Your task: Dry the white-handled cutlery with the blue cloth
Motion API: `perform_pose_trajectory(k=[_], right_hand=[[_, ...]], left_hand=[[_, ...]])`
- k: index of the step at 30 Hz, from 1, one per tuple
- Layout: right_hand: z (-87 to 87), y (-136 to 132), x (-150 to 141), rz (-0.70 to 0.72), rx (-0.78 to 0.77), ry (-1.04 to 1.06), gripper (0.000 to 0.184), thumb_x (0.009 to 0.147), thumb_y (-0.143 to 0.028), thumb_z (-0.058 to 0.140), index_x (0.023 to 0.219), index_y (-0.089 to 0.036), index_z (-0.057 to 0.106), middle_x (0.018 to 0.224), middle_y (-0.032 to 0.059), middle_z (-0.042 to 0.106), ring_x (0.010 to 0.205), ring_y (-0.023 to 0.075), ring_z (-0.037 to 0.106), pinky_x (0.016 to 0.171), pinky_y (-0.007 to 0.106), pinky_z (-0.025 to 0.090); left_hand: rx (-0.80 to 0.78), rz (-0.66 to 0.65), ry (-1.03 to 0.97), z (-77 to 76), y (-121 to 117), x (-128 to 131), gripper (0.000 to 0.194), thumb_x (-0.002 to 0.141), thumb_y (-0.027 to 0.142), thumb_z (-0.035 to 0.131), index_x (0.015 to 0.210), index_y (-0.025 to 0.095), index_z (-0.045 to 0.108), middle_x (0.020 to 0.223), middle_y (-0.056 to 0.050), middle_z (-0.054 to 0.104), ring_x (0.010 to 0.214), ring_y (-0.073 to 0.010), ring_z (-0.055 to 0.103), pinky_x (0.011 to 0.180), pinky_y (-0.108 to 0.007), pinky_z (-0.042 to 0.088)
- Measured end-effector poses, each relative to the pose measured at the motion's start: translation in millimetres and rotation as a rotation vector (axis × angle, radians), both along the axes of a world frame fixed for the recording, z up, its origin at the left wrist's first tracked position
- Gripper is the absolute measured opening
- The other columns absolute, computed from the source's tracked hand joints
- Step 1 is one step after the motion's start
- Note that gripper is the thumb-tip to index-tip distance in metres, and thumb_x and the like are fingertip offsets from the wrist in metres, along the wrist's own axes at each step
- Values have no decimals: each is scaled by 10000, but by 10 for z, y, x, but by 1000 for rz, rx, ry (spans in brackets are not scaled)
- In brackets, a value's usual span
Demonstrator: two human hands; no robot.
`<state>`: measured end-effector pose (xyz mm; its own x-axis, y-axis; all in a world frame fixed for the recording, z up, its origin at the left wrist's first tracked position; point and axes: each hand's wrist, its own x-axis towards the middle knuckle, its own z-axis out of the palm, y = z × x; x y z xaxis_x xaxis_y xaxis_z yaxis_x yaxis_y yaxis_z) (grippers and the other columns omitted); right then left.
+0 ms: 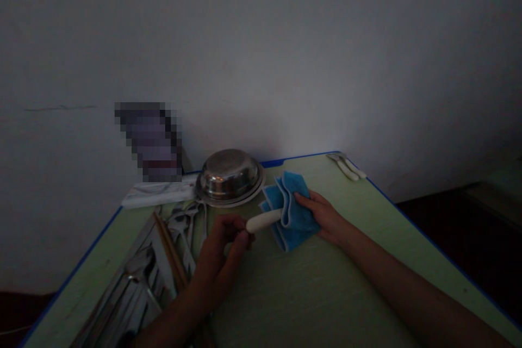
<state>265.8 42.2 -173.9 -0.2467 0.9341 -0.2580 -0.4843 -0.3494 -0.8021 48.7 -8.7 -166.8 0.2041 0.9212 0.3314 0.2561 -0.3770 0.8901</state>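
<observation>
White-handled utensil [264,221] is between both hands, held above the table, roughly mid-view. Grey wall [293,54] fills the background, dim lighting. Pale green table [367,272], blue edging, far side near the wall. Cutlery tray [164,256] at near left, partly behind the left forearm; metal spoons [141,261] in it. Upside-down metal bowl [230,166] at the table's far side, wider rim under it; separate plate or same piece, can't tell. Tilted dark-edged panel [151,138] left of bowl, pixelated, content unreadable. White slab-like item [161,193] lies below panel, just beside bowl. Blue cloth [302,217], pale borders, folded round the utensil's right end; head hidden. Left hand [230,242]: thumb and fingers pinched closed on the handle's free end. Right hand [322,212]: closed on the cloth, thumb on top, gripping the bundle; fingers underneath mostly hidden. Brown chopsticks [171,253] along tray's right side. Loose spoons [179,223] near them, in front of bowl. Two more pale-handled utensils [350,167] side by side, far right corner.
</observation>
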Motion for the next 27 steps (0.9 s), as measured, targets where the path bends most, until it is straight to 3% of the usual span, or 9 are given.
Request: perform_pose_trajectory(k=[27], right_hand=[[-30,12,6,-3,-8,-11,197,718,-278,680,866,-150,663,657,6,708,541,136,656,600,262,546]], left_hand=[[-19,-52,-2,-3,6,-3,30,914,210,384,908,221,411,720,33,522,663,-112,506,589,-234,390]])
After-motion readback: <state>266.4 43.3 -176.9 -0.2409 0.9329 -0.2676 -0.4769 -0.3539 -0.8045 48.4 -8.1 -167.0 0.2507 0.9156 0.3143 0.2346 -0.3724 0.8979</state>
